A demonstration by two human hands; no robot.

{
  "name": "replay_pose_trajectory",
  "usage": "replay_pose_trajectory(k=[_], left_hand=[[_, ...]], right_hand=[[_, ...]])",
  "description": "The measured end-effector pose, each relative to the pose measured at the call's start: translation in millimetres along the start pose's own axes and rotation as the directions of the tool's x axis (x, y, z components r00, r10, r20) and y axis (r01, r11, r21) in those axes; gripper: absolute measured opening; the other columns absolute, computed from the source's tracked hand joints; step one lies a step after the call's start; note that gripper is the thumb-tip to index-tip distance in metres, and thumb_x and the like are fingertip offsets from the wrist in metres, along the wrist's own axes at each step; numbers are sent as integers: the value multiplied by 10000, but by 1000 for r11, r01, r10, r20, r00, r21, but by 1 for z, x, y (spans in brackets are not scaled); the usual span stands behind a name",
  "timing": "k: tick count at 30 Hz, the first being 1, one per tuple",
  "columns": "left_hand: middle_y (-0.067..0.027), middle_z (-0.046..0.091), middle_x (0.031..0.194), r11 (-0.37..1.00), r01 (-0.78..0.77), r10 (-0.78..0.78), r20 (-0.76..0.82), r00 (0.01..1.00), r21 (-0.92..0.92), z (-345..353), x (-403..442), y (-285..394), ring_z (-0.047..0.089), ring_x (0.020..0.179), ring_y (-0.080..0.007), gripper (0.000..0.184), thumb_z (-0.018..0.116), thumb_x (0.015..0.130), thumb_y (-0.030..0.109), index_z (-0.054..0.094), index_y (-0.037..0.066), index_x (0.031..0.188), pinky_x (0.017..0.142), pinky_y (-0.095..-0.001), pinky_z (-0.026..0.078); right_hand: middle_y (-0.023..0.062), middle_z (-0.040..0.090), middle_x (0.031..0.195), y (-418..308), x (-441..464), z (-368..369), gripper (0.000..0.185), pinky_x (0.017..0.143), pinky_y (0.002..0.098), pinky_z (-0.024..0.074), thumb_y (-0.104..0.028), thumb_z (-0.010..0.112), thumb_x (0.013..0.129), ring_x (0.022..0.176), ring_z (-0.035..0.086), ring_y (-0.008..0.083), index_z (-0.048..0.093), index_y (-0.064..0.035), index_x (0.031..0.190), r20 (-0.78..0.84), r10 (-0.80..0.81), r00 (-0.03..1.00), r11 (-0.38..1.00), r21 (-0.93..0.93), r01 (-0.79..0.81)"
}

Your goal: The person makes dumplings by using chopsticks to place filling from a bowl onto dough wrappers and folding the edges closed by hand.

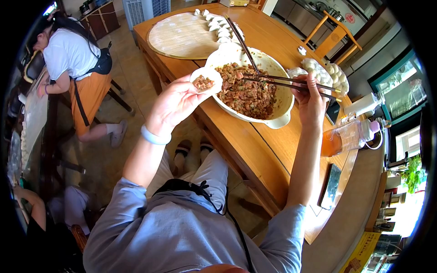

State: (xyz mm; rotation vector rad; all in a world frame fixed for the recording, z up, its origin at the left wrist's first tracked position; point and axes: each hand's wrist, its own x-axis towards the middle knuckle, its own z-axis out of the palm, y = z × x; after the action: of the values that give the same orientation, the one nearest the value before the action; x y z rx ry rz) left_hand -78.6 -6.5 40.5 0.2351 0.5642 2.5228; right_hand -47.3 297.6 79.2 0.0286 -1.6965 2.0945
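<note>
My left hand (180, 98) holds a round dough wrapper (214, 78) with a small heap of meat filling on it, beside the left rim of a white bowl (286, 107). In my right hand (311, 98) is a pair of dark chopsticks (284, 82), their tips over the meat filling (250, 98) in the bowl. A second pair of chopsticks (241, 41) leans across the bowl's far rim. Behind the bowl, folded dumplings (223, 32) stand in rows on a round board (182, 36).
On the wooden table (246, 145), bagged dough balls (325, 73), a drink bottle (343, 138) and a phone (330, 185) are to the right. Another person (75, 54) bends over a surface at the left; part of someone else shows at the lower left.
</note>
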Motion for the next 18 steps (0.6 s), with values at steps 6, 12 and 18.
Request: replay_pose_trajectory(k=[6, 12, 18], left_hand=[[-244, 363, 1309, 998, 69, -69, 79, 995, -6, 4, 5, -11, 341, 1246, -378, 537, 283, 730, -165, 283, -146, 1267, 1085, -410, 301], [-205, 442, 1218, 994, 104, -106, 89, 990, 29, 7, 4, -20, 388, 1207, -379, 515, 285, 737, -161, 305, -126, 1250, 1069, -398, 335], [-224, 417, 1250, 990, 141, -143, 110, 984, 32, 10, 2, -19, 388, 1209, -404, 554, 274, 719, -167, 279, -124, 1271, 1053, -382, 359]], right_hand=[[98, 609, 786, -9, -6, 9, 251, 552, 227, 546, -244, 528, 903, 681, 619, 146, 571, 1, 877, 14, 25, 1000, 992, 126, -26], [97, 608, 782, -9, -14, 23, 263, 566, 214, 546, -250, 505, 915, 669, 617, 137, 565, 5, 878, 117, 18, 993, 993, 112, -31], [108, 614, 793, -10, -13, 18, 253, 556, 207, 537, -241, 511, 912, 678, 622, 139, 566, 4, 874, 130, 29, 991, 999, 26, -33]])
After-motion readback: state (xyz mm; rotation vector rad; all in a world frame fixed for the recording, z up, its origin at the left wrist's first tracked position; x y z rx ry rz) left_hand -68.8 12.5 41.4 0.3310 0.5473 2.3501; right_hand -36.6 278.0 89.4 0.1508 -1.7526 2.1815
